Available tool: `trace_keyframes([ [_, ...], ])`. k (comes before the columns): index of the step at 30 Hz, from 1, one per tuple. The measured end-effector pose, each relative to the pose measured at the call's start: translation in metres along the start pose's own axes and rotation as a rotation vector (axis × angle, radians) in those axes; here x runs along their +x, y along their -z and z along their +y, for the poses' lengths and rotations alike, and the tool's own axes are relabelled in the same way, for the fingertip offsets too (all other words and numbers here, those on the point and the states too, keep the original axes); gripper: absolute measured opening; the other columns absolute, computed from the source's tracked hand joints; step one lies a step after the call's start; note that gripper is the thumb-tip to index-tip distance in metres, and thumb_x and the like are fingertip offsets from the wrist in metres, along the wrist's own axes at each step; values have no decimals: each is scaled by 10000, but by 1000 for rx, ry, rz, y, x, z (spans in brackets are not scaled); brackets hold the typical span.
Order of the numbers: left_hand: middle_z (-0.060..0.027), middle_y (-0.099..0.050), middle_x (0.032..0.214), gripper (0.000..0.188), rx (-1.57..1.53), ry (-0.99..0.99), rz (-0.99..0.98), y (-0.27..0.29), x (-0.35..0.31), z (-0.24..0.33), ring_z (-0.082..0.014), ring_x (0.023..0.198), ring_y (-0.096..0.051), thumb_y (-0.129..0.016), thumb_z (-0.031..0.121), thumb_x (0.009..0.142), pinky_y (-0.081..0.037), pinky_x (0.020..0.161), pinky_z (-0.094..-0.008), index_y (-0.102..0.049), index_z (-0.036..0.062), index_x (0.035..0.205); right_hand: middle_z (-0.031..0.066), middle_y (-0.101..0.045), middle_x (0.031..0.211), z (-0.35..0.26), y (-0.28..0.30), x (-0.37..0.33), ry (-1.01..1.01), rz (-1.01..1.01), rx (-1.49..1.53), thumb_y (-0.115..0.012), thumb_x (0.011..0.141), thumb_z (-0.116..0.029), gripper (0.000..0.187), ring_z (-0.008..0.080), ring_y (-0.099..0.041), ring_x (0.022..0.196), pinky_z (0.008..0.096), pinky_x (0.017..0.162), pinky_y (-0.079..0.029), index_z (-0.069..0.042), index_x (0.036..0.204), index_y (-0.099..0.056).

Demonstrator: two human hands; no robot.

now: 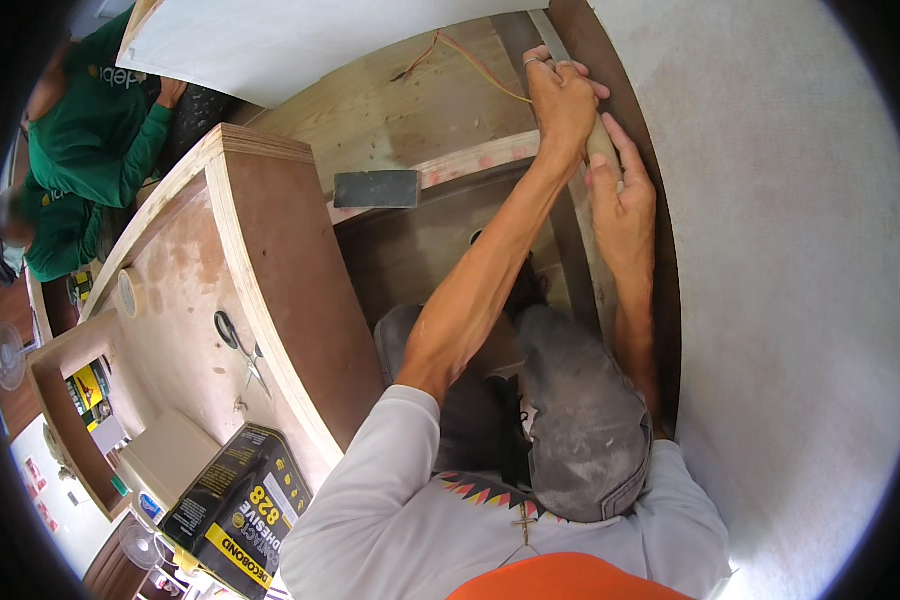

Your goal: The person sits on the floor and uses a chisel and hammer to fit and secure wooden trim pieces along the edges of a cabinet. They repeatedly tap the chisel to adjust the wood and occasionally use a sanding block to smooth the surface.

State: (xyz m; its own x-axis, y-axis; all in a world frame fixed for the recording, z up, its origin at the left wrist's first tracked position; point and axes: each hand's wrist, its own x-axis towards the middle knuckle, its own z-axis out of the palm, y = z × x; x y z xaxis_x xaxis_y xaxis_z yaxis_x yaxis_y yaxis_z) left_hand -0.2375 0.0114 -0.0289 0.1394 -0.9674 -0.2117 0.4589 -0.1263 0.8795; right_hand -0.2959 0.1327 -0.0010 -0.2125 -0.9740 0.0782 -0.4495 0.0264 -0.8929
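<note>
Both my hands are together at the far right, over the narrow edge strip (592, 240) beside a tall pale panel. My left hand (562, 105) is closed round the upper part of a tan rounded piece (602, 150), fingers curled over it. Just below, my right hand (622, 205) grips the same piece, thumb on one side and fingers on the other. Most of the piece is hidden by the hands, so its kind cannot be made out. A thin yellowish wire (485, 72) runs over the wooden board toward my left hand.
The pale panel (790, 250) walls off the right. A dark rectangular block (377, 189) lies on the crossrail. On the wooden cabinet (290, 270) at left are scissors (240, 348), a tape roll (131, 292) and an adhesive can (238, 510). People in green (95, 140) are at upper left.
</note>
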Motion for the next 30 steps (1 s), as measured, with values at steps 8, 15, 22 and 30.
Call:
trace_keyframes([
  [8, -134, -566, 944, 365, 32, -12, -57, -2, 14, -4, -182, 569, -620, -382, 33, 980, -476, 507, -301, -307, -77, 1320, -9, -551, 836, -1, -1, 5, -10, -25, -7, -508, 1027, -231, 493, 62, -474, 699, 231, 630, -416, -27, 1473, -461],
  [15, -135, -564, 950, 373, 9, -9, 6, 24, -3, 9, -167, 568, -619, -359, 55, 1004, -471, 490, -302, -281, -74, 1345, 28, -581, 882, -18, -10, -9, -31, -106, 57, -500, 1029, -234, 490, 76, -520, 779, 228, 684, -450, -19, 1467, -461],
  [22, -138, -562, 953, 401, 65, 18, -74, -5, 16, 2, -174, 566, -615, -374, 45, 983, -478, 498, -298, -272, -64, 1355, -29, -516, 815, -20, -2, 10, -94, -7, 192, -508, 1033, -199, 451, 42, -432, 658, 195, 590, -377, -38, 1454, -483],
  [30, -112, -577, 898, 392, -17, 207, 2, 66, -2, 17, -149, 611, -582, -447, 85, 985, -475, 509, -286, -303, -21, 1334, 80, -620, 1016, -2, -21, 13, -260, -376, 439, -457, 1056, -286, 470, 139, -610, 880, 279, 788, -485, -58, 1466, -466],
])
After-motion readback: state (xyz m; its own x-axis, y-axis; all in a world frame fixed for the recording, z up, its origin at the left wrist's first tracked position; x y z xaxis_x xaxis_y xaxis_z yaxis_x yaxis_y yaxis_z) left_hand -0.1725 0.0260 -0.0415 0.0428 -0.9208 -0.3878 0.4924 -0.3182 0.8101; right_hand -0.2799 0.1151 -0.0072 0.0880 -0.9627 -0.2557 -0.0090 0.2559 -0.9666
